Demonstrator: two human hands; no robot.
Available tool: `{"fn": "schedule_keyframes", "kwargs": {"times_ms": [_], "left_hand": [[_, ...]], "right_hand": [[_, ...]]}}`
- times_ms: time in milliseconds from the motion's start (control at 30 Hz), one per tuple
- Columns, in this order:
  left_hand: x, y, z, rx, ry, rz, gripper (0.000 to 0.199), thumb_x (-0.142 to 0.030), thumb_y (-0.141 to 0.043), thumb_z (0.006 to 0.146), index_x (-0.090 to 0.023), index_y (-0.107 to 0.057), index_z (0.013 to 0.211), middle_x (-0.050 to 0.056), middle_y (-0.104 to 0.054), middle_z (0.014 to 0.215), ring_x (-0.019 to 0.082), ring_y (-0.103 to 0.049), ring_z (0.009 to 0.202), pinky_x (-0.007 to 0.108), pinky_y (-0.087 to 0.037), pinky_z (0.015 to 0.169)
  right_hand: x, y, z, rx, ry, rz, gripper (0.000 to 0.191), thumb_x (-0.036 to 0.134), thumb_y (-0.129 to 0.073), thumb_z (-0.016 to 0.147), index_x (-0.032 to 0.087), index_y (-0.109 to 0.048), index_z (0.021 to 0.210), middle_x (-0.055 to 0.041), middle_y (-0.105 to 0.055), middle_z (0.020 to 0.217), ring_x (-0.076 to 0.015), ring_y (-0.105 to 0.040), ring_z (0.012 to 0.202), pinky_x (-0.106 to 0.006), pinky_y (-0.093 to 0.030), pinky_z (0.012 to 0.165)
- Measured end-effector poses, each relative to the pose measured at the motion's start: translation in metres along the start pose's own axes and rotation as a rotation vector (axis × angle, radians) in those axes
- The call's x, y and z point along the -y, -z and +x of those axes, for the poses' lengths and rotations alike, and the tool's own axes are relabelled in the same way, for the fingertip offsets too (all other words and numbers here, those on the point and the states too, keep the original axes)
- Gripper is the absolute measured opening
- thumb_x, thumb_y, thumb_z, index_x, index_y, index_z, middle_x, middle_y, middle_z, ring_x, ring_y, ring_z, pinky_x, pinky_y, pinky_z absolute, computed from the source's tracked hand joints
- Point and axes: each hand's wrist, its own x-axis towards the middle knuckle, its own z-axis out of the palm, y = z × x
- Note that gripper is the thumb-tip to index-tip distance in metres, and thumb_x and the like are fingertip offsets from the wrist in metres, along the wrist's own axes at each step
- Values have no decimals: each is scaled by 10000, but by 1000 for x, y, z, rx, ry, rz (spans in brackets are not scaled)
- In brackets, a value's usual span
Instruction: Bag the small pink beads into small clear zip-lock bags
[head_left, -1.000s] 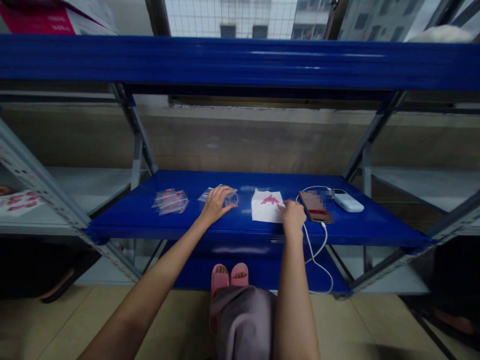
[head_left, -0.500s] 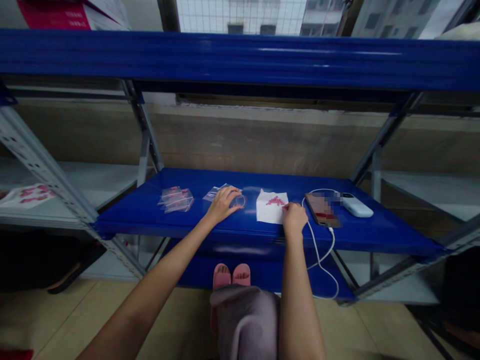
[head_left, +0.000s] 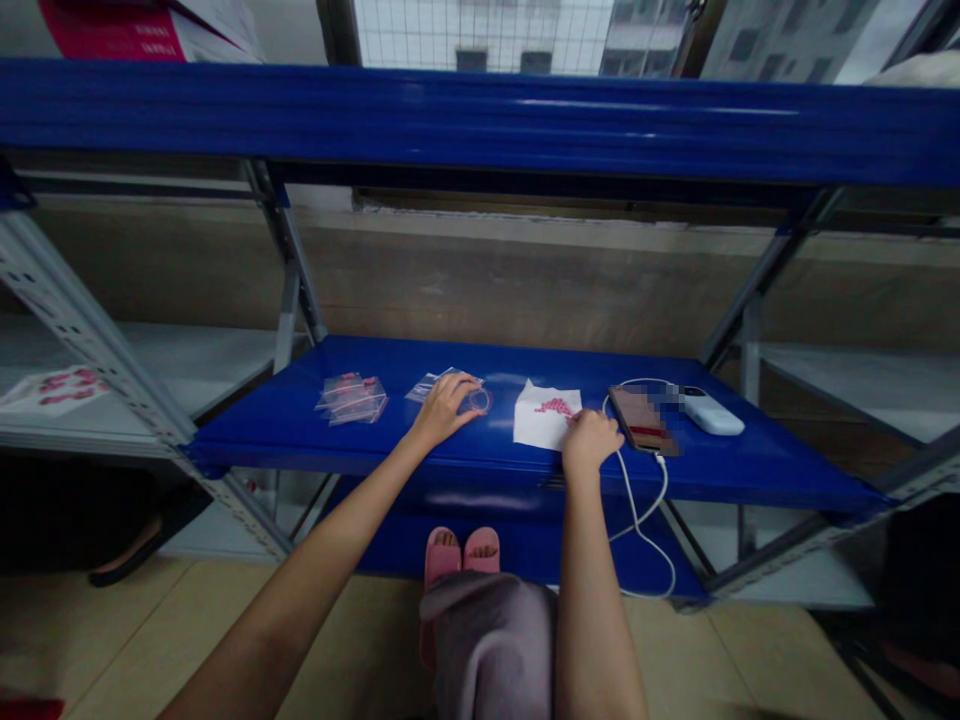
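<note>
On the blue shelf [head_left: 495, 445], my left hand [head_left: 448, 408] rests with thumb and fingers curved around the edge of a small clear round item [head_left: 478, 401]. Behind that hand lie clear plastic bags [head_left: 424, 385]. My right hand [head_left: 591, 437] is closed at the right edge of a white paper sheet [head_left: 532, 428], its fingertips pressed together; what they pinch is too small to make out. A cluster of small pink pieces [head_left: 553, 405] lies on the paper. More clear bags with pink pieces [head_left: 352, 400] lie at the left.
A phone [head_left: 637, 418] with a white cable [head_left: 636, 520] and a white device [head_left: 712, 412] lie at the right. An upper blue beam [head_left: 480, 120] crosses above. Grey posts [head_left: 97, 320] stand at the sides. Another paper with pink pieces [head_left: 64, 388] lies far left.
My right hand has shifted slightly, its fingers more bent over the paper's edge. The paper has turned a little and moved right. My left hand has barely moved.
</note>
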Motion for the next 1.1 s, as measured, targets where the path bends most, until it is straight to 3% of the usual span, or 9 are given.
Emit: {"fn": "schedule_keyframes", "kwargs": {"times_ms": [200, 367, 500, 667, 800, 933, 1100], "left_hand": [[0, 0, 0, -6, -5, 7, 375, -310, -651, 743, -163, -519, 1062, 100, -561, 1081, 233, -514, 1047, 412, -435, 891], [0, 1, 0, -12, -2, -10, 414, -321, -656, 738, -160, -499, 1085, 102, -566, 1075, 232, -517, 1047, 409, -432, 897], [-1, 2, 0, -21, 11, -33, 431, -349, -647, 744, -163, -482, 1097, 104, -567, 1076, 232, -515, 1053, 409, -424, 911], [-3, 3, 1, -52, 40, -64, 458, -395, -662, 718, -155, -477, 1061, 107, -572, 1048, 231, -519, 1032, 395, -428, 902], [-3, 2, 1, -47, 58, -90, 422, -353, -664, 716, -165, -471, 1039, 94, -571, 1033, 230, -521, 1019, 387, -430, 894], [-3, 1, 0, -35, 83, -116, 396, -302, -657, 714, -173, -465, 1036, 86, -566, 1040, 231, -514, 1033, 383, -425, 899], [-2, -2, -1, -3, 126, -144, 398, -294, -657, 703, -179, -459, 1029, 75, -565, 1031, 229, -521, 1013, 376, -442, 874]], "right_hand": [[-6, -3, -1, -25, 5, 29, 220, 212, -493, 815, 127, -687, 877, -162, -661, 859, -275, -579, 886, -361, -339, 720], [-7, 10, 3, -104, 41, 124, 233, 223, -476, 834, 173, -695, 896, -139, -670, 865, -252, -591, 852, -361, -314, 743], [7, 31, 4, -46, 203, 396, 233, 319, -499, 842, 219, -699, 903, -80, -683, 867, -195, -596, 795, -278, -343, 684], [47, 51, -15, 35, 503, 614, 199, 348, -531, 827, 252, -705, 839, -15, -690, 881, -148, -591, 753, -232, -369, 650], [73, 51, -32, 52, 662, 538, 130, 278, -580, 802, 250, -701, 840, -8, -687, 889, -160, -593, 835, -234, -383, 661], [80, 43, -38, 31, 667, 375, 134, 247, -573, 806, 232, -701, 842, -29, -679, 866, -175, -582, 834, -248, -383, 628], [80, 39, -38, 3, 669, 358, 154, 260, -559, 818, 238, -696, 884, -32, -675, 877, -177, -562, 846, -247, -378, 609]]}}
